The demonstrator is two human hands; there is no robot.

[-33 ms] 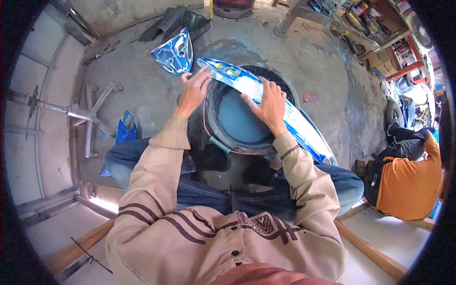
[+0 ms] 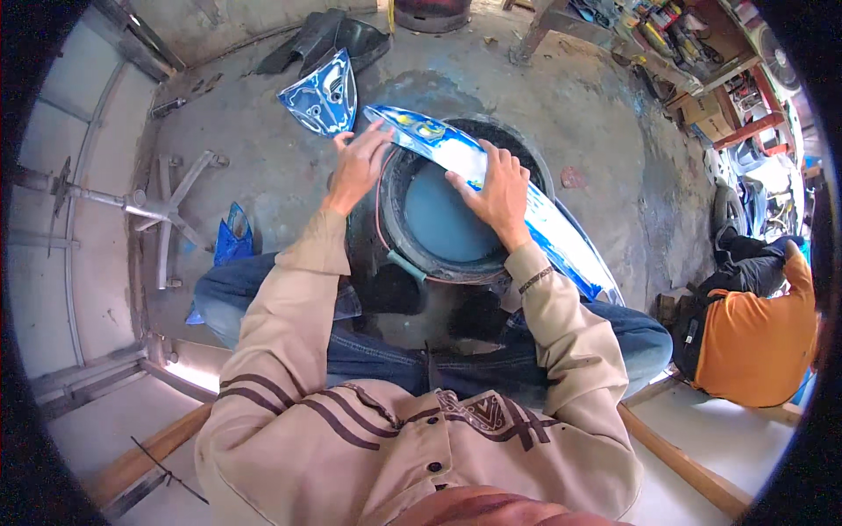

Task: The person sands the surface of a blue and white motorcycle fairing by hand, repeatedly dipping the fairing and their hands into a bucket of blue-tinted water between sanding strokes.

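Note:
A long, curved blue and white body panel point(image 2: 469, 162) with yellow patches lies slantwise over a black bucket point(image 2: 517, 145) of cloudy, bluish water point(image 2: 438, 215). My right hand point(image 2: 497, 195) is closed on the panel's middle, thumb at the near edge and fingers across its top. At the panel's far left end is my left hand point(image 2: 358, 169), its fingertips against the edge and one finger lifted apart. Its thumb and anything under the fingers are hidden. The panel's near right end reaches down beside my right knee.
A blue and white pointed panel point(image 2: 320, 96) and black plastic parts point(image 2: 329, 44) lie on the floor beyond. To the left are a metal chair base point(image 2: 162, 210) and a small blue piece point(image 2: 233, 237). A person in orange point(image 2: 754, 337) sits at right, below a cluttered workbench point(image 2: 605, 39).

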